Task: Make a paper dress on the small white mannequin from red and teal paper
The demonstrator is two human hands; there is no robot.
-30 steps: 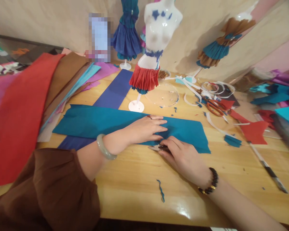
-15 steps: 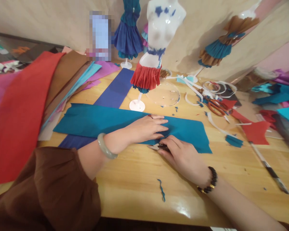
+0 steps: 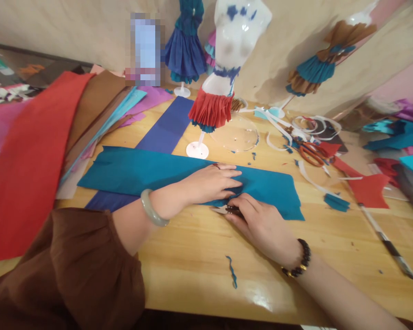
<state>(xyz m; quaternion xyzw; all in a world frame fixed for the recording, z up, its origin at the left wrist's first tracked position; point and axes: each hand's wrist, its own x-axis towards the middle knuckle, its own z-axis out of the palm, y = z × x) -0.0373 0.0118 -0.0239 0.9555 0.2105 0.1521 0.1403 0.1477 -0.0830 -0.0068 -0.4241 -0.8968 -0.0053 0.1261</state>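
A long folded teal sheet (image 3: 134,172), like crepe paper or cloth, lies across the table over a blue strip (image 3: 167,123). My left hand (image 3: 215,183) rests flat on the sheet's middle, fingers stretched to the right. Just beside it, at the near edge of the sheet, my right hand (image 3: 254,220) is closed around a small dark-handled blade (image 3: 220,209). Its pointed silver tip faces left, close to the table. Whether it has one blade or two I cannot tell. A thin teal scrap (image 3: 232,272) lies nearer to me.
Behind the sheet stands a white mannequin (image 3: 239,41) in a pleated red skirt (image 3: 211,107). Red sheets (image 3: 30,169) and brown ones are piled at left. Orange-handled scissors (image 3: 311,154), white ribbon, red scraps and a brush (image 3: 388,243) lie at right on the wooden table (image 3: 179,270).
The whole view has shifted slightly. Both hands, the blade and the teal sheet keep almost the same places relative to each other.
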